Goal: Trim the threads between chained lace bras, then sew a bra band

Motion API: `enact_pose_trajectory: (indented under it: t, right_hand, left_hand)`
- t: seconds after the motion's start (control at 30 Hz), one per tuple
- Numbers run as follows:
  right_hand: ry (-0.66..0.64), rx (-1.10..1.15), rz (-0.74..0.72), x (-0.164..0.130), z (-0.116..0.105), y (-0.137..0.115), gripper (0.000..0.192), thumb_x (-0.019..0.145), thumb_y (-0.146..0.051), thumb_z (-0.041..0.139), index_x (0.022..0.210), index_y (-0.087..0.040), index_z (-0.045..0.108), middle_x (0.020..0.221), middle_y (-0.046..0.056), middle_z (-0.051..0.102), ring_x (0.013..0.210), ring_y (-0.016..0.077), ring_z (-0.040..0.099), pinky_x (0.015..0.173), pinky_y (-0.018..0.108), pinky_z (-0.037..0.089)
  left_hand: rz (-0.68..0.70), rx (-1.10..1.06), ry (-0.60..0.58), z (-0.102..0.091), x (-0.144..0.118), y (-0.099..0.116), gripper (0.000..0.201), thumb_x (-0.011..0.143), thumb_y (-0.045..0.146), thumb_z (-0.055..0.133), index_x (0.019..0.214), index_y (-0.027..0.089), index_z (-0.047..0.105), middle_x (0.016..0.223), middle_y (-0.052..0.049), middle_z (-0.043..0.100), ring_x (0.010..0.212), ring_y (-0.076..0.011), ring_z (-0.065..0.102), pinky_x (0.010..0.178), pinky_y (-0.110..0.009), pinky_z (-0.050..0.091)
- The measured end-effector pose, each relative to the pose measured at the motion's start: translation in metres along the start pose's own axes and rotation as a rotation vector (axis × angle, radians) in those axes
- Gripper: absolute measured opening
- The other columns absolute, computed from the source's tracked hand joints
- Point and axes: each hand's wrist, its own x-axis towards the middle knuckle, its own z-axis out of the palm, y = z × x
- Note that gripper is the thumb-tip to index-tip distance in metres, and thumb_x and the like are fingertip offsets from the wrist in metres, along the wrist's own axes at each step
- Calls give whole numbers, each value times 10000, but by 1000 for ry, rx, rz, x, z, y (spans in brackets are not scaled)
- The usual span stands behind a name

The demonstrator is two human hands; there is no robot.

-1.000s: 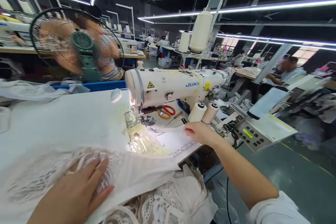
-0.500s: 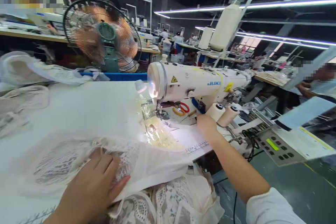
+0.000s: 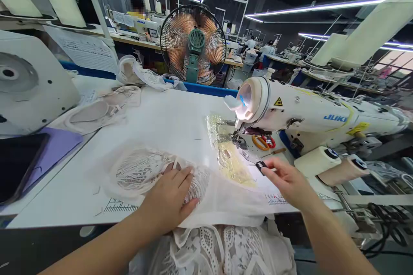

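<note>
**Your hands at the sewing table**

Your left hand (image 3: 171, 197) is lying flat and open on the white lace garment (image 3: 145, 172), with the fingers spread and pressing the cloth on the white table (image 3: 155, 116). The garment is spreading from your hand toward 10 o'clock, and its lower part is hanging over the near table edge toward 6 o'clock.

Your right hand (image 3: 287, 178) is hovering just above the table, at 3 o'clock from the left hand. The thumb and first finger are pinching a small black label (image 3: 260, 166), which is pointing toward 10 o'clock; the other fingers are curling loosely.

The sewing machine (image 3: 309, 111) is standing at 1 o'clock from your right hand, and its lamp is shining on the needle area. A yellowish clear plastic sheet (image 3: 226, 146) is lying under the needle, between your two hands and a little farther. Scissors with orange and red handles (image 3: 263, 142) are resting on the machine bed at 12 o'clock from the label. Two thread cones (image 3: 329, 165) are lying at 3 o'clock from your right hand. A fan (image 3: 193, 45) is standing at the far table edge, at 12 o'clock.
</note>
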Motion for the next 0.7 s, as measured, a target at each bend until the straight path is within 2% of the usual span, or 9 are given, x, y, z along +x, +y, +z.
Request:
enact_pose_trajectory:
  t: [0.07,0.1,0.2,0.3,0.4,0.5,0.6,0.63,0.7]
  right_hand:
    - [-180,308,-124,3,25,-30,261,870,-381,365,799,-187,525,779,37,596,712,160,552,625,277,451]
    - [-218,371,-159,7,39,-43,247,876,-362,355,806,-187,513,788,39,595,729,161,553,636,285,447]
    - [-200,390,-185,27,77,-65,178,860,-304,362,764,-188,458,761,40,582,746,173,546,671,316,433]
    - [-161,378,-158,43,99,-65,169,847,-283,359,702,-204,393,695,26,560,692,173,533,642,317,423]
    - [-143,376,-181,45,107,-58,138,839,-272,365,719,-210,391,694,22,553,670,171,519,619,308,415]
    - [-128,386,-215,38,107,-54,122,849,-264,343,787,-205,430,753,40,580,678,170,523,622,305,421]
    - [-141,391,-364,33,107,-54,142,849,-233,342,897,-193,469,883,74,616,787,179,561,693,315,438]
    - [-156,374,-426,32,107,-54,148,848,-226,343,916,-191,469,894,79,621,805,182,569,698,314,442]
    - [-176,300,-506,30,109,-54,138,852,-228,331,904,-190,453,824,76,627,753,186,578,650,308,447]
  left_hand:
    - [19,-62,-25,-1,5,5,361,830,321,438,1051,77,584,1109,-169,613,934,-271,577,909,-478,421]
    - [30,-93,-36,-1,8,7,355,829,304,446,1075,79,568,1131,-170,598,955,-266,572,906,-460,433]
    - [1,-125,10,-4,10,6,326,827,248,445,1095,85,535,1163,-184,541,1036,-266,531,865,-402,473]
    - [-33,-26,87,-6,2,-5,311,825,234,456,1083,71,517,1127,-204,518,1032,-282,523,823,-387,492]
    - [-11,79,102,-11,-11,-19,360,836,254,454,1123,38,479,1113,-223,527,995,-285,543,769,-366,505]
    - [72,108,25,-18,-19,-29,415,847,279,457,1185,38,444,1176,-215,536,974,-273,563,719,-350,506]
    - [130,88,-96,-25,-16,-34,281,836,313,479,1033,127,554,1249,-141,534,830,-244,602,618,-363,490]
    - [138,66,-112,-25,-14,-35,228,831,319,487,957,151,577,1245,-115,546,819,-244,601,625,-375,484]
    - [156,-20,-99,-23,-8,-38,154,829,302,495,840,178,586,1129,-78,623,890,-257,588,743,-413,469]
